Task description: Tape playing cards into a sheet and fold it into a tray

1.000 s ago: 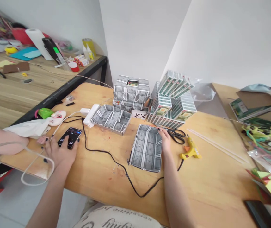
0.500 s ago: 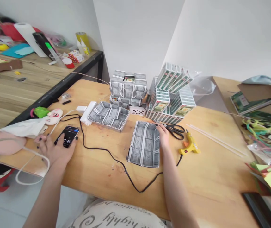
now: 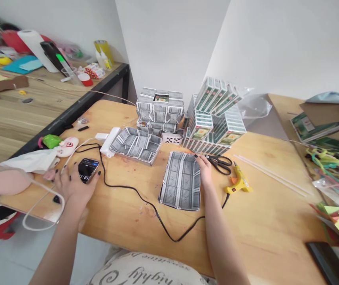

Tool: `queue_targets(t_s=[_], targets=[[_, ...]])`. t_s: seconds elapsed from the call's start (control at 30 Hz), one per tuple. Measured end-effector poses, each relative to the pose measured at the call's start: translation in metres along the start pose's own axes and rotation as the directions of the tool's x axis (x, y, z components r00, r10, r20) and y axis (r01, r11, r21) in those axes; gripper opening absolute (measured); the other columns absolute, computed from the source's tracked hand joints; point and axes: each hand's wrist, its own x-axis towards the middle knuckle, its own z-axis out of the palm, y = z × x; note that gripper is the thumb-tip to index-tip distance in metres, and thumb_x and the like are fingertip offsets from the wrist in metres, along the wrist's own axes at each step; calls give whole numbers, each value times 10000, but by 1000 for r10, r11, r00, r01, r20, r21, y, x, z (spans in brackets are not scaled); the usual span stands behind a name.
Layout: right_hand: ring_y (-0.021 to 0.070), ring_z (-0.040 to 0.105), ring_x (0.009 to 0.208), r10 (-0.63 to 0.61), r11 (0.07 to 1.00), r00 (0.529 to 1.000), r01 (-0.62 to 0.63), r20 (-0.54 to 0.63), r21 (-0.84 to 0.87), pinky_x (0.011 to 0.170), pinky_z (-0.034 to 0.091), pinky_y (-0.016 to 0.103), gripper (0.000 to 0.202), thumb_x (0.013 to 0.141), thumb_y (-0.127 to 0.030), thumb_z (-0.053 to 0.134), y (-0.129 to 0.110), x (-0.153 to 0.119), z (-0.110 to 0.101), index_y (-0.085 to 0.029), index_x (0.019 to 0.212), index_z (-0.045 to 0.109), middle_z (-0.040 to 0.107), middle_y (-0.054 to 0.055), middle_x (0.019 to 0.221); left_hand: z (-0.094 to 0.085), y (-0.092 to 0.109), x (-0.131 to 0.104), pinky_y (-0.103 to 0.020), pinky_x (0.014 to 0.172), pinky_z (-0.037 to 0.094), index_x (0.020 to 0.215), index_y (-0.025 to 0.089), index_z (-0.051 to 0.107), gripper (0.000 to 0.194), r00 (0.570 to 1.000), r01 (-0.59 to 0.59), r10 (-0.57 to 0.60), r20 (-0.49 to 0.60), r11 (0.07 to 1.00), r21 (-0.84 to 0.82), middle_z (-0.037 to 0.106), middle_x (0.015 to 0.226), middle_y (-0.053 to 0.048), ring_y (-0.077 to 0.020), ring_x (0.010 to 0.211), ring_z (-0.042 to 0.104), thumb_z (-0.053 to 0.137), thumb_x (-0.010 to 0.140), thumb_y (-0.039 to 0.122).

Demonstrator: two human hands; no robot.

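My left hand [image 3: 76, 188] lies palm down at the left of the wooden table, fingers spread over the lower left edge of a phone [image 3: 88, 168] that shows a clock on its screen. At the middle, my right hand [image 3: 205, 169] grips the right rim of a shallow tray [image 3: 181, 184] made of grey playing cards. Its thumb is mostly hidden. A second card tray [image 3: 138, 144] stands farther back. Black scissors [image 3: 222, 164] and a yellow glue gun [image 3: 238, 182] lie to the right of my right hand.
Behind stand a box built of playing cards [image 3: 160, 109] and stacked card packs [image 3: 216, 118]. A black cord [image 3: 139, 194] crosses the table. Clear glue sticks [image 3: 273, 174] lie at right. Another person's arm [image 3: 3, 178] rests at the left edge, beside a white cable [image 3: 27, 227].
My left hand has shifted slightly, its fingers drawn off part of the phone screen. My right hand stays on the tray's rim, and the tray has not visibly moved.
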Motion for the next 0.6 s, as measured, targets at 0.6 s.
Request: queue_targets(t_s=[0.6], targets=[[172, 510, 726, -14, 1000, 1000, 14, -7, -8, 722, 354, 290, 199, 666, -407, 596, -3, -2, 1, -213, 680, 637, 607, -19, 714, -12, -38, -1, -610, 1016, 156, 1317, 131, 373, 646, 970, 233, -231, 74, 972, -16, 266, 1412, -172, -375, 1306, 169, 412, 769, 471]])
